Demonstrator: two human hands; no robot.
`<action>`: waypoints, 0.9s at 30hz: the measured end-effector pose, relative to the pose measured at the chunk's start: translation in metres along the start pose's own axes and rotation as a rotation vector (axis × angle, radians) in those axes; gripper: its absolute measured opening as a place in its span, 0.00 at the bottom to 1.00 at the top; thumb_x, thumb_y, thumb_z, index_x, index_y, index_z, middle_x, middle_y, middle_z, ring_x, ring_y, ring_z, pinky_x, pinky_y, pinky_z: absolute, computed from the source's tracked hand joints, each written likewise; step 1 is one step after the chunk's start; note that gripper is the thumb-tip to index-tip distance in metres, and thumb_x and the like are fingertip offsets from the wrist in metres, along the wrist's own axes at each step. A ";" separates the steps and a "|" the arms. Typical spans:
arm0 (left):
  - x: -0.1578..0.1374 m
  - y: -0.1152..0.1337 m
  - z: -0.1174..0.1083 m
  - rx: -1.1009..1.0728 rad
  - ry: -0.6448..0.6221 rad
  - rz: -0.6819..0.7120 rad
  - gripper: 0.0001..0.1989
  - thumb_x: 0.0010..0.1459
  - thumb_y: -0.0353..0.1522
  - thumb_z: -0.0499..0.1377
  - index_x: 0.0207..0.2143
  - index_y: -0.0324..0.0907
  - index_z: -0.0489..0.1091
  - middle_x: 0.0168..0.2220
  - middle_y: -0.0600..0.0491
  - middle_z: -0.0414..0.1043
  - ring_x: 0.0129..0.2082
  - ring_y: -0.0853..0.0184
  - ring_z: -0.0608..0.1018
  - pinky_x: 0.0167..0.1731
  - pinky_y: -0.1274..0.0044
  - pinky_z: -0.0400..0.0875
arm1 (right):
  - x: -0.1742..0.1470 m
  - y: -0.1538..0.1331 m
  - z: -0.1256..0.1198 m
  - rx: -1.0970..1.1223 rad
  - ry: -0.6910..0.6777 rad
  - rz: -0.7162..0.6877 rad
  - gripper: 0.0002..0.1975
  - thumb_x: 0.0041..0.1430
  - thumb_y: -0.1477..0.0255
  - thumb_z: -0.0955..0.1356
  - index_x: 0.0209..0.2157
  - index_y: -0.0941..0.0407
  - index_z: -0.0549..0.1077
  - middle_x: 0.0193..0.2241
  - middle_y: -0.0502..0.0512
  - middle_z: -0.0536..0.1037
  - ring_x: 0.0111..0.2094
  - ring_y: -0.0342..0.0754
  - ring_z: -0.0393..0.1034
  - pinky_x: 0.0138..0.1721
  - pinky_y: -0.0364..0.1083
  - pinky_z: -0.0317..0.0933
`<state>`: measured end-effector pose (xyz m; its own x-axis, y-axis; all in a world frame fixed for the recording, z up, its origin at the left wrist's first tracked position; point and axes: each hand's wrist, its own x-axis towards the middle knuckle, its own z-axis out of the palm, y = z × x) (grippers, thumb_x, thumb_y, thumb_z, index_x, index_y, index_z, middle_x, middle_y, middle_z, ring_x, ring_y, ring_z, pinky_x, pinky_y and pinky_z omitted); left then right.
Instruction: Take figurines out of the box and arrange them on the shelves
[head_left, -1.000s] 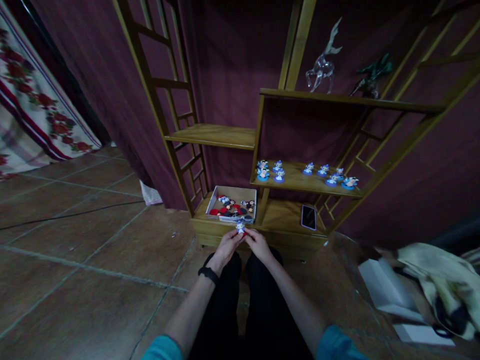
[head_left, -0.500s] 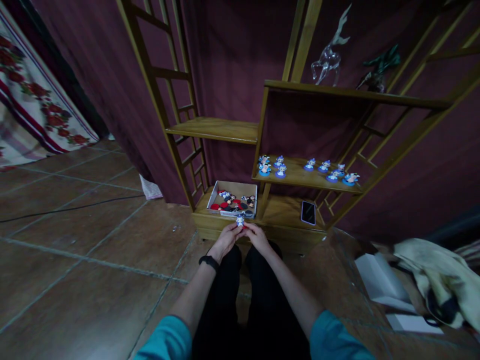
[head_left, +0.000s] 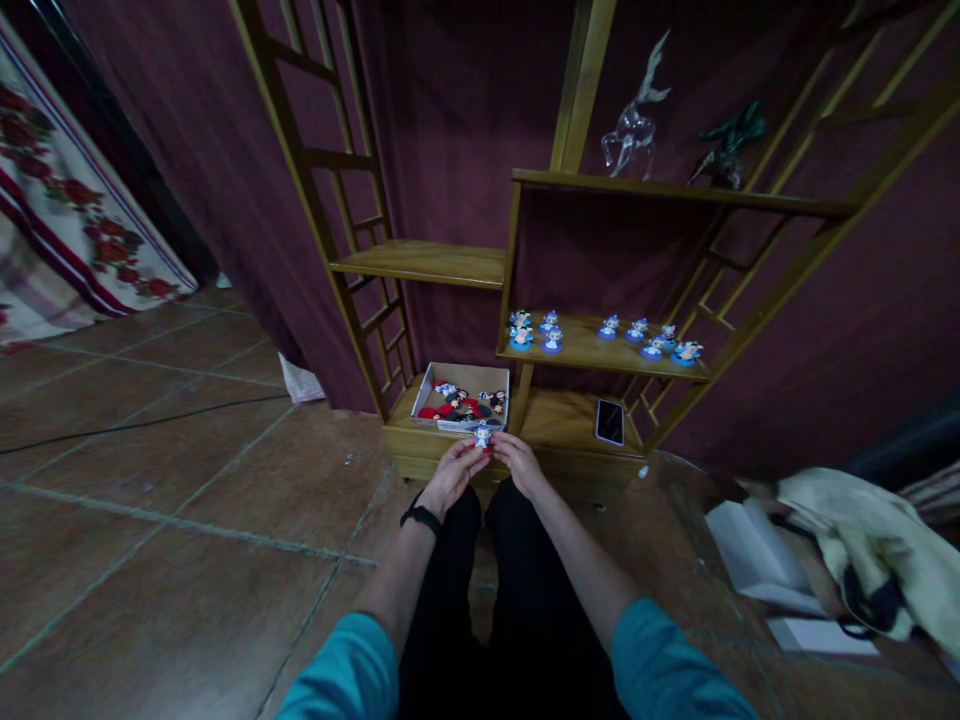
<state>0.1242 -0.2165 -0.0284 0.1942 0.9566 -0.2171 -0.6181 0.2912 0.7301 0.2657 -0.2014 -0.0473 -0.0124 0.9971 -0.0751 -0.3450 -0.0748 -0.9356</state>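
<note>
The figurine (head_left: 482, 437), small, white and violet, with red showing at its bottom, is upright between the person's two hands, above the knees and just in front of the open box. The left hand (head_left: 454, 472) grips it from the left with fingers drawn close around its lower part. The right hand (head_left: 519, 465) meets it from the right, its fingertips narrowed together at the red part; whether they press firmly cannot be told.

The cardboard box (head_left: 441, 426) sits on the low shelf (head_left: 551, 422) and holds a jumble of small figures (head_left: 466, 408) with red and dark pieces. Right of it on that same shelf lies a phone (head_left: 610, 422), dark screen up. On the shelf above (head_left: 581, 349), more small figurines (head_left: 552, 341) stand on blue and violet bases, some at the left end and others farther right, with a gap between. Higher still stand a clear deer ornament (head_left: 632, 140) and a dark green ornament (head_left: 727, 147). A black band (head_left: 422, 515) circles the left wrist.
</note>
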 end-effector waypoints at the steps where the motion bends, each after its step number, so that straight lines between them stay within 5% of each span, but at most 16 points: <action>1: 0.000 0.000 0.000 0.003 -0.001 -0.011 0.13 0.43 0.22 0.64 0.34 0.37 0.70 0.34 0.48 0.75 0.34 0.67 0.77 0.41 0.72 0.70 | -0.001 -0.001 0.000 0.009 -0.007 0.002 0.17 0.42 0.67 0.68 0.38 0.55 0.75 0.40 0.57 0.77 0.40 0.49 0.71 0.42 0.49 0.62; 7: 0.006 -0.004 0.002 0.003 0.052 -0.007 0.17 0.40 0.20 0.65 0.35 0.38 0.70 0.32 0.50 0.75 0.33 0.69 0.77 0.40 0.74 0.70 | 0.000 -0.003 0.002 0.025 0.011 0.000 0.18 0.41 0.64 0.70 0.38 0.55 0.75 0.40 0.56 0.77 0.41 0.50 0.71 0.42 0.49 0.63; 18: 0.019 -0.017 0.007 0.172 0.221 0.244 0.24 0.30 0.18 0.66 0.32 0.40 0.65 0.28 0.57 0.72 0.26 0.74 0.73 0.34 0.79 0.67 | 0.011 0.007 0.005 0.001 0.031 -0.029 0.21 0.43 0.62 0.69 0.41 0.55 0.72 0.34 0.53 0.77 0.36 0.48 0.71 0.38 0.47 0.64; 27: 0.030 -0.026 0.003 0.231 0.255 0.332 0.21 0.32 0.14 0.62 0.31 0.38 0.66 0.26 0.58 0.71 0.27 0.72 0.73 0.33 0.79 0.66 | 0.016 0.012 0.013 -0.111 0.006 -0.098 0.21 0.40 0.63 0.70 0.38 0.56 0.71 0.32 0.51 0.77 0.34 0.48 0.71 0.38 0.46 0.64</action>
<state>0.1487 -0.1955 -0.0519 -0.1962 0.9774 -0.0782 -0.4242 -0.0127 0.9055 0.2489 -0.1859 -0.0556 0.0215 0.9996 0.0167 -0.2381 0.0214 -0.9710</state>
